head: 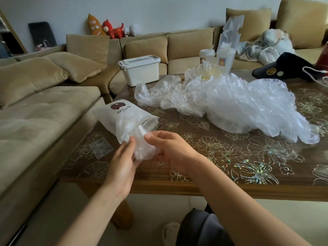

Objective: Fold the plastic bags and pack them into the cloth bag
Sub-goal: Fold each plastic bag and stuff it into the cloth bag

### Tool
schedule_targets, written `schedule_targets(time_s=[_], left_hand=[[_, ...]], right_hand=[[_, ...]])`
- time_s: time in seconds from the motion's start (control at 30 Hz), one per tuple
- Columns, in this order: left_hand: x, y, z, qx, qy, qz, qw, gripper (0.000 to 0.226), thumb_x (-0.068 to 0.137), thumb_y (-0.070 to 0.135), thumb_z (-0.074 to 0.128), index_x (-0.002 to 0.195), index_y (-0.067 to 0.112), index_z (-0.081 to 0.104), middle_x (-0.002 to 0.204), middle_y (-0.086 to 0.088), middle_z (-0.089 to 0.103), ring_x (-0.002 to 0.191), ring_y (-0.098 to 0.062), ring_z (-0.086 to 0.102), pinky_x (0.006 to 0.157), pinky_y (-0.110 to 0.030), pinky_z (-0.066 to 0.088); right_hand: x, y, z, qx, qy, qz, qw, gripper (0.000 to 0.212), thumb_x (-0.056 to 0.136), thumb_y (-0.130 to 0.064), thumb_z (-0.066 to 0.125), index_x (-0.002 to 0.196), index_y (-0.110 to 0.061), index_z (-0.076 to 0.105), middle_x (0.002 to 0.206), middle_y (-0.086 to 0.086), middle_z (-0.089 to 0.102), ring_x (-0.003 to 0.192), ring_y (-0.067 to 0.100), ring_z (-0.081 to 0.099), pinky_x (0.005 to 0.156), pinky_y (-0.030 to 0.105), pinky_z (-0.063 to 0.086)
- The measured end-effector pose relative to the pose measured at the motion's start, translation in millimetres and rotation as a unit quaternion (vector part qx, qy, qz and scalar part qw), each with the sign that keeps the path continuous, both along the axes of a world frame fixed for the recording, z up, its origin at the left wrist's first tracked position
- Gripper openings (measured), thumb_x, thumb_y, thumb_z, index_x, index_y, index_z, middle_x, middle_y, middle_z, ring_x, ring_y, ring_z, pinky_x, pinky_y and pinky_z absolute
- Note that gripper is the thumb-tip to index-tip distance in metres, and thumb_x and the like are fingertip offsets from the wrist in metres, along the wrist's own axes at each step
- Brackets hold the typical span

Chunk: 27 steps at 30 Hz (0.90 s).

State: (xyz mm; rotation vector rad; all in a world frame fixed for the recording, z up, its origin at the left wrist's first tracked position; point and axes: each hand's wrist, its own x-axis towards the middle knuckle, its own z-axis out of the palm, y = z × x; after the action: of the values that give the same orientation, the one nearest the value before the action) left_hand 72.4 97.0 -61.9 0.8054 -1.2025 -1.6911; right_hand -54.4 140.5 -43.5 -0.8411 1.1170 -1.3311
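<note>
1. Head view: cloth bag [122,118] at left edge of table [230,162], mouth toward hands.
2. Plastic bag [143,150], crumpled, partly in that mouth.
3. Left hand [122,162]: curled under plastic bag, thumb on it.
4. Right hand [170,150]: pinching same bag.
5. Pile [230,103] of loose bags, mid-table, apart.
</note>
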Motion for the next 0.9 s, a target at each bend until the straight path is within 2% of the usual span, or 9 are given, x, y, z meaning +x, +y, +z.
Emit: schedule_targets(time_s=[0.17,0.27,0.33,0.4,0.43,0.5,0.57,0.77,0.9], left_hand=[[9,-15,-1,-0.011,-0.004,-0.049,0.999,0.044,0.092,0.03,0.043,0.129,0.008,0.052,0.122,-0.013,0.063,0.115,-0.023,0.059,0.09,-0.032,0.052],[10,-22,0,-0.109,-0.065,-0.004,0.992,0.036,0.086,0.034,0.056,0.117,0.017,0.057,0.121,-0.003,0.062,0.112,-0.008,0.059,0.093,-0.022,0.049],[9,-32,-5,-0.279,-0.232,0.077,0.929,0.017,0.09,0.032,0.058,0.104,0.024,0.06,0.126,0.005,0.054,0.116,0.004,0.048,0.098,-0.014,0.035],[6,-48,-17,-0.422,-0.405,0.103,0.804,0.022,0.095,0.03,0.051,0.099,0.017,0.068,0.141,0.0,0.042,0.137,-0.009,0.028,0.109,-0.021,0.019],[2,-58,-25,-0.451,-0.457,0.091,0.761,0.03,0.097,0.032,0.047,0.102,0.013,0.07,0.148,-0.006,0.035,0.143,-0.018,0.016,0.114,-0.028,0.012],[-5,-73,-35,-0.446,-0.52,0.078,0.725,0.037,0.099,0.032,0.041,0.119,0.01,0.064,0.155,-0.013,0.021,0.146,-0.026,0.001,0.117,-0.038,0.002],[-10,-84,-42,-0.433,-0.561,0.08,0.701,0.04,0.1,0.031,0.038,0.132,0.013,0.054,0.157,-0.014,0.011,0.145,-0.028,-0.007,0.116,-0.041,-0.005],[-14,-94,-50,-0.445,-0.563,0.1,0.689,0.047,0.1,0.029,0.036,0.143,0.012,0.037,0.157,-0.017,0.004,0.145,-0.03,-0.007,0.114,-0.045,-0.008],[-13,-93,-44,-0.432,-0.519,0.119,0.728,0.051,0.099,0.023,0.039,0.145,0.002,0.03,0.156,-0.017,0.015,0.145,-0.029,0.008,0.117,-0.04,0.007]], right_hand=[[1,-15,-3,0.024,0.006,-0.042,0.999,0.018,0.083,0.004,0.064,0.101,0.001,0.06,0.088,0.013,0.064,0.062,0.016,0.062,0.054,0.024,0.055],[-6,-24,-9,0.075,0.009,-0.081,0.994,0.009,0.084,0.006,0.062,0.085,-0.003,0.058,0.078,0.013,0.061,0.055,0.018,0.057,0.044,0.022,0.049],[-16,-29,-13,0.111,0.009,-0.131,0.985,0.013,0.085,0.007,0.059,0.08,-0.005,0.057,0.078,0.013,0.059,0.052,0.016,0.056,0.045,0.021,0.049],[-25,-34,-17,0.143,0.031,-0.18,0.973,0.02,0.085,0.009,0.055,0.077,-0.009,0.056,0.08,0.011,0.057,0.061,0.015,0.058,0.053,0.024,0.052],[-29,-36,-19,0.153,0.048,-0.198,0.967,0.022,0.085,0.009,0.054,0.075,-0.011,0.055,0.08,0.01,0.057,0.068,0.018,0.059,0.06,0.027,0.054],[-34,-40,-21,0.156,0.087,-0.222,0.959,0.024,0.084,0.007,0.054,0.072,-0.013,0.056,0.077,0.009,0.057,0.076,0.023,0.058,0.069,0.034,0.054],[-36,-43,-20,0.146,0.132,-0.226,0.954,0.022,0.083,0.005,0.056,0.07,-0.013,0.056,0.075,0.008,0.057,0.075,0.025,0.056,0.062,0.033,0.049],[-29,-51,-20,0.116,0.16,-0.201,0.96,0.016,0.08,0.002,0.058,0.073,-0.013,0.058,0.087,0.011,0.063,0.095,0.033,0.065,0.083,0.049,0.055],[-26,-52,-21,0.111,0.191,-0.165,0.961,0.019,0.078,0.004,0.059,0.073,-0.015,0.059,0.084,0.008,0.062,0.085,0.027,0.064,0.067,0.036,0.055]])
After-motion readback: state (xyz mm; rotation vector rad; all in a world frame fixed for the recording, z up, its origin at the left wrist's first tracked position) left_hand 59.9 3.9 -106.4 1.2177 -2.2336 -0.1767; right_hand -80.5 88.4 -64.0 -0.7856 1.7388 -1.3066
